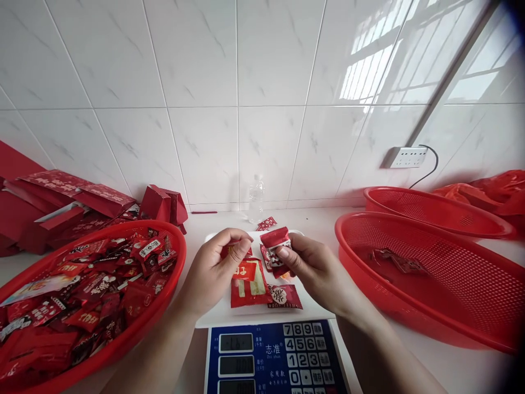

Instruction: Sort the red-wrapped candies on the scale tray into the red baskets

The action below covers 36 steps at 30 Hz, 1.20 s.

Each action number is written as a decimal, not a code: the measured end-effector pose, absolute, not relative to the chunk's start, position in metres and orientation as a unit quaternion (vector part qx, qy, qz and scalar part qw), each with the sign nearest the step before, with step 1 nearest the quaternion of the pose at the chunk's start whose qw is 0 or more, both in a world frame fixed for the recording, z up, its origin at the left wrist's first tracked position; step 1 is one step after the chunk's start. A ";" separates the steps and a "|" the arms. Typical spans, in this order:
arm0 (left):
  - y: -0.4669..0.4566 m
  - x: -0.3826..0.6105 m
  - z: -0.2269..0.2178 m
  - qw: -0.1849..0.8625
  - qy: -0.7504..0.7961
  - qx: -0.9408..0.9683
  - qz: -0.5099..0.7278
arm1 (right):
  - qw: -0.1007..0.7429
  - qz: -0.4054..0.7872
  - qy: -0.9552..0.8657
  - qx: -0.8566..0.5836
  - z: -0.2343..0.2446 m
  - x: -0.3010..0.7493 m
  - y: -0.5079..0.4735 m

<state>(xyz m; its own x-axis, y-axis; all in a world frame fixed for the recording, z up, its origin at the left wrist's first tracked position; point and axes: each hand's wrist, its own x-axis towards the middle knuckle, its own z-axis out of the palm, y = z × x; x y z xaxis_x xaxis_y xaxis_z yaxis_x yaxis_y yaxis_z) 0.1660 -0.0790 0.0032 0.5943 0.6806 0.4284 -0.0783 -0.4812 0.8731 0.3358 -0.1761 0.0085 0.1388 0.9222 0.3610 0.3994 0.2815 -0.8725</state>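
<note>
Above a scale (273, 358), the right hand (315, 265) pinches a small red packet (275, 239) between thumb and fingers. It looks light and slick, probably best held mid-body. Over the scale's left side, the left hand (217, 265) curls inward; whether it grips anything, I cannot tell.

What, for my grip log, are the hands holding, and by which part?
The right hand holds a red packet by its right side; I cannot tell for the left hand.
</note>
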 end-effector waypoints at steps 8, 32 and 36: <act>-0.080 0.165 0.005 0.610 0.193 0.657 0.399 | 0.584 0.244 -0.587 -0.504 0.015 0.338 -0.177; -0.098 0.162 0.017 0.464 0.138 0.800 0.354 | 0.651 0.360 -0.549 -0.381 0.007 0.319 -0.178; -0.100 0.160 0.018 0.469 0.121 0.801 0.353 | 0.655 0.357 -0.550 -0.375 0.000 0.317 -0.179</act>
<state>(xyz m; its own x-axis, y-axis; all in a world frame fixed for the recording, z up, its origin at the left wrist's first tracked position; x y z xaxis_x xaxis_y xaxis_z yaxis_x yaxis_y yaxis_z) 0.1602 -0.0995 0.0182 0.7212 0.5248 0.4521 -0.1371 -0.5316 0.8358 0.3169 -0.1787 0.0002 0.1394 0.8808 0.4526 -0.0555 0.4633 -0.8845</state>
